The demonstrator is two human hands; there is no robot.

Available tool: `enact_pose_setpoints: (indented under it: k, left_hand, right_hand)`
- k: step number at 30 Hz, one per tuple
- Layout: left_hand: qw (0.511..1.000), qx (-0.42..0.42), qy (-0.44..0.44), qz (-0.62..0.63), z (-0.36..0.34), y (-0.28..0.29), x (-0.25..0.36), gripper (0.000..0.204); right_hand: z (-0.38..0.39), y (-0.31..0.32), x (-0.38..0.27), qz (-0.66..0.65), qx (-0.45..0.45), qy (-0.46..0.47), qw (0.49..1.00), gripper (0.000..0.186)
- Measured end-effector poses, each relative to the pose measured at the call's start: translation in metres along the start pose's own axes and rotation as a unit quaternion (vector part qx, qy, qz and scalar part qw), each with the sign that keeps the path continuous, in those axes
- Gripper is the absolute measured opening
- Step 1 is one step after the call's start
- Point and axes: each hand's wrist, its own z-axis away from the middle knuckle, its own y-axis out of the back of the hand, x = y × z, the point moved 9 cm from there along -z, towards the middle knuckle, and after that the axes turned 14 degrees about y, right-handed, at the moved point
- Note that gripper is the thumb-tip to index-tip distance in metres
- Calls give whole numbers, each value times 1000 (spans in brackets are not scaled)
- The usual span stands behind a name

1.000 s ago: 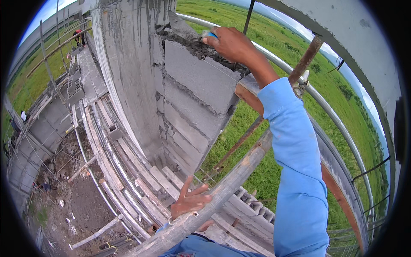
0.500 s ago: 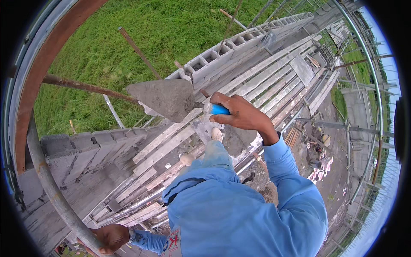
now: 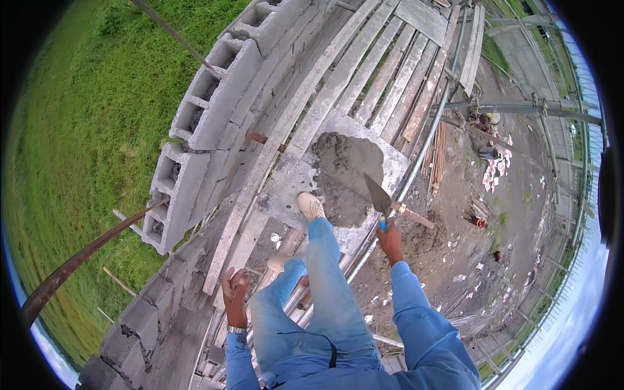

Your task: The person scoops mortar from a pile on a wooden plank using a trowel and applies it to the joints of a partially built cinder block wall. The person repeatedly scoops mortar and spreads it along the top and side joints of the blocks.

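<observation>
My right hand (image 3: 391, 242) is wrapped round the blue handle of a pointed trowel (image 3: 377, 194). The blade hangs at the right edge of a heap of wet grey mortar (image 3: 344, 166), with no large load showing on it. That heap lies on a flat, mortar-stained board (image 3: 286, 185) on the plank walkway. My left hand (image 3: 235, 298) is beside my left leg, above the planks, its fingers loosely bent and apart with nothing seen in them. One of my shoes (image 3: 311, 205) rests on the board beside the mortar.
A hollow-block wall (image 3: 224, 107) runs along the left, with rusty bars (image 3: 97, 253) standing out of it. Scaffold planks (image 3: 364, 78) stretch ahead. A metal pipe (image 3: 429, 146) borders their right side, above dirt ground (image 3: 468, 260) lying lower down. Grass (image 3: 84, 130) lies beyond the wall.
The mortar-laden trowel at the wall has come down to the heap on the board, its load gone. My left hand has let go of the curved pipe. My view has shifted.
</observation>
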Motion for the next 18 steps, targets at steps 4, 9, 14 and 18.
enact_pose_setpoints:
  k: [4,9,14,18]
  left_hand:
    - [985,-87,74,-132,-183,-105,-121,68]
    - [978,-64,76,-185,-341,-155,-222,64]
    - [981,-81,74,-159,-461,-197,-245,67]
    - [991,-54,4,-124,-535,-246,-210,69]
  right_hand:
    - [-118,-93,37,45,-38,-20,998,52]
    - [-306,-157,37,104,-43,-8,994,60]
    - [-423,-191,33,199,-16,110,974,44]
    - [-415,-236,52,224,-111,201,947,43]
